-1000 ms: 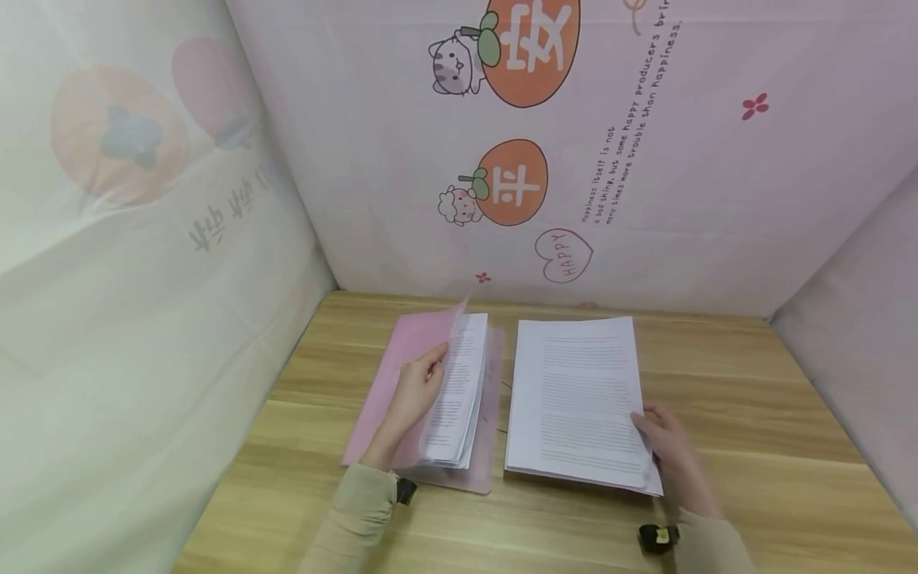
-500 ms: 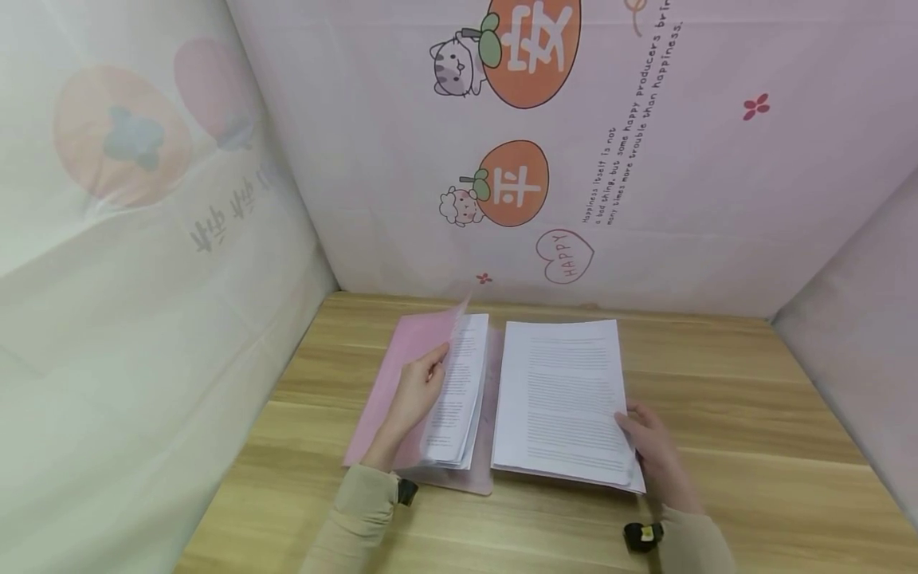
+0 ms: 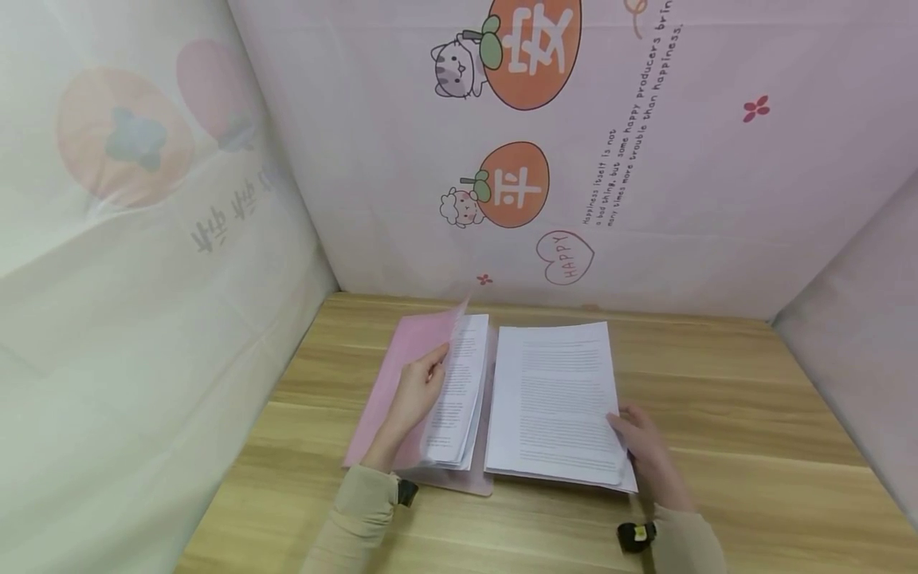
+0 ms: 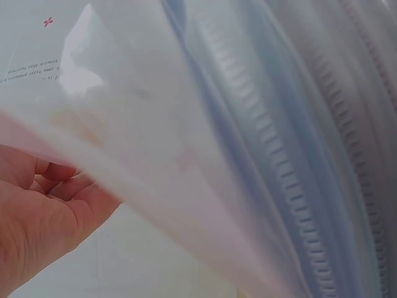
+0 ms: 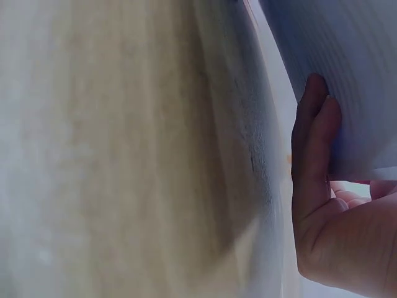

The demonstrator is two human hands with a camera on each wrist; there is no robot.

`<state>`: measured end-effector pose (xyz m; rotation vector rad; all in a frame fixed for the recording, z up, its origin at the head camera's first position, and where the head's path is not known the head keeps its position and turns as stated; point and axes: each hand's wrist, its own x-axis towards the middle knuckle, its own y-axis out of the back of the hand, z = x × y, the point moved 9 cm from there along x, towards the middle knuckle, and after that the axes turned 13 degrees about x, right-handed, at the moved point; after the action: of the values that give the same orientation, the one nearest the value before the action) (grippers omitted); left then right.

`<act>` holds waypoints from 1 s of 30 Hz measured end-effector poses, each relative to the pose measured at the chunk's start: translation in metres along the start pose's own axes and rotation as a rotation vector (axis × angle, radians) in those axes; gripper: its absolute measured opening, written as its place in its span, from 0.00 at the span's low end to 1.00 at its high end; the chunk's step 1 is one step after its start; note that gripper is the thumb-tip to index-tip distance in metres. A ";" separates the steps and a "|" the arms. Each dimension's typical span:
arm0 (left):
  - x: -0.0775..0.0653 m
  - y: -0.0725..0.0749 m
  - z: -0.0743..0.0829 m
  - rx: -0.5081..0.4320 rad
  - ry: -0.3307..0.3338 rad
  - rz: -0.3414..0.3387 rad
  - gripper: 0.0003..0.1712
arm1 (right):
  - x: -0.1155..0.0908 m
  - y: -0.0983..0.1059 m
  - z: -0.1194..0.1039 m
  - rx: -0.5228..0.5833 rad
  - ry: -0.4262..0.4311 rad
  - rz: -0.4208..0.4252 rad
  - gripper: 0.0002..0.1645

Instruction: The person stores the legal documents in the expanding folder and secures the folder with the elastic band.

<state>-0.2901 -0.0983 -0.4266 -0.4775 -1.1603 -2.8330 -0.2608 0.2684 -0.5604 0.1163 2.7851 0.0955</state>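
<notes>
A pink plastic folder [image 3: 412, 335] lies on the left, its front cover lifted partway. My left hand [image 3: 414, 392] pinches the free edge of that cover. Inside the folder, printed sheets [image 3: 459, 399] sit in clear pockets, and ribbed seams [image 4: 273, 143] of the pockets show in the left wrist view. My right hand [image 3: 649, 454] grips a stack of printed paper [image 3: 562, 399] by its right edge, the thumb on top. The stack's left edge overlaps the folder's pink back cover. In the right wrist view, fingers [image 5: 319, 124] wrap the paper's edge.
Under everything is a wood-grain table [image 3: 753, 446]. A white printed cloth wall [image 3: 681, 263] rises at its back, with more cloth [image 3: 179, 319] on both sides. A black strap [image 3: 634, 536] sits at the right wrist.
The right hand has slid the paper stack leftward, up to the folder. My left hand and the lifted cover have stayed in place.
</notes>
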 end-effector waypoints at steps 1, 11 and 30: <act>0.000 0.000 0.000 0.000 -0.005 0.003 0.25 | 0.000 -0.001 0.000 0.000 -0.003 -0.002 0.26; -0.001 0.002 0.004 0.038 -0.032 0.043 0.25 | -0.002 -0.010 -0.009 -0.019 0.016 -0.013 0.24; 0.001 -0.002 -0.002 -0.003 0.025 -0.006 0.25 | -0.006 -0.011 -0.014 0.018 0.019 -0.029 0.25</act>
<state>-0.2916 -0.0981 -0.4290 -0.4376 -1.1547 -2.8382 -0.2607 0.2562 -0.5459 0.0806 2.8061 0.0641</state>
